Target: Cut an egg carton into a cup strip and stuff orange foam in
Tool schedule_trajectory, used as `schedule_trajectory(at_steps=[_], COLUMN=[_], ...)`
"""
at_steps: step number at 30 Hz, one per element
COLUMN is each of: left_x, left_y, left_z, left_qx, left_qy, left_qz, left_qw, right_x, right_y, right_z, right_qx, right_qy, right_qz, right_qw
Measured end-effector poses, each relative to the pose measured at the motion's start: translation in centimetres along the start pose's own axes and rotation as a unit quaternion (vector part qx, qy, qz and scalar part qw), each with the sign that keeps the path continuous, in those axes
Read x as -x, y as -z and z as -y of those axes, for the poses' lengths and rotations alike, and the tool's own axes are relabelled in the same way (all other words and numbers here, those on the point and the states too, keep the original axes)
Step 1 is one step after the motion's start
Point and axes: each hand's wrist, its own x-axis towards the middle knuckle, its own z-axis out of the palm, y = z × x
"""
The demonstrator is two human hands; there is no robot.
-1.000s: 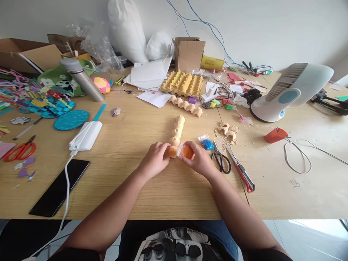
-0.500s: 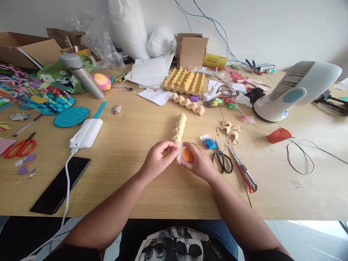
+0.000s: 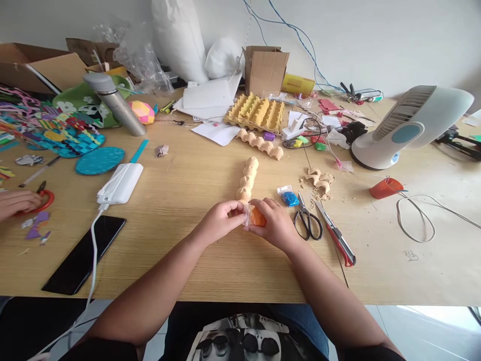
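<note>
Between my two hands is a small clear plastic packet (image 3: 257,216) with something soft and orange inside. My left hand (image 3: 221,218) pinches the packet's clear edge between thumb and fingers. Wrapped round its orange side is my right hand (image 3: 273,223), thumb below and fingers on top. Just beyond my fingers lies a bumpy tan egg-carton strip (image 3: 248,176), bumps upward. To the right of my right hand are a packet of blue clay-like stuff (image 3: 289,197), black-handled scissors (image 3: 307,220) and a red box cutter (image 3: 337,237).
Cut carton scraps (image 3: 318,181) lie right of centre, a yellow egg tray (image 3: 255,114) farther back. A white fan (image 3: 406,125) and an orange cup (image 3: 386,188) stand right. On the left are a phone (image 3: 84,255), a power bank (image 3: 121,183) and a steel bottle (image 3: 118,108).
Another person's hand has come in at the left edge onto the red-handled scissors. My hands stay on the orange packet, with its clear edge slightly shifted in my left fingers.
</note>
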Motion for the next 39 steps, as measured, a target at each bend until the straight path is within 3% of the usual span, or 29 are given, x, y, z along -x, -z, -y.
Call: schedule_trajectory(at_steps=[4,9,17,21,24,27,30,35,39], left_x=[0.08,0.05,-0.1,0.02,0.13,0.16,0.08,-0.02,0.01], left_y=[-0.01,-0.06,-0.37,-0.54,-0.55,-0.36,-0.12,0.1,0.17], left_z=[-0.36,-0.21,0.18,0.02,-0.12,-0.19,-0.12,0.12,0.22], left_qx=[0.025,0.039,0.054,0.018,-0.044,-0.107,-0.129,-0.097,-0.141], left_qy=[0.026,0.011,-0.022,-0.101,-0.205,-0.252,-0.241,-0.209,-0.21], left_qz=[0.034,0.053,0.019,-0.061,-0.101,-0.13,-0.144,-0.115,-0.123], left_qw=[0.999,0.998,0.998,0.993,0.972,0.953,0.951,0.966,0.96], right_x=[0.05,0.04,0.09,0.18,0.25,0.26,0.18,0.0,0.0], right_y=[0.01,0.14,0.15,0.13,0.1,-0.01,-0.09,-0.15,-0.34], right_z=[0.12,0.28,0.25,0.37,0.38,0.27,0.13,-0.07,-0.35], right_qx=[0.022,0.018,0.016,0.011,-0.01,-0.044,-0.059,-0.052,-0.035], right_qy=[0.02,0.028,0.025,0.022,0.021,0.017,0.013,0.019,0.015], right_qz=[0.014,0.019,-0.011,-0.025,-0.042,-0.053,-0.053,-0.053,-0.056], right_qw=[0.999,0.999,1.0,0.999,0.999,0.997,0.997,0.997,0.998])
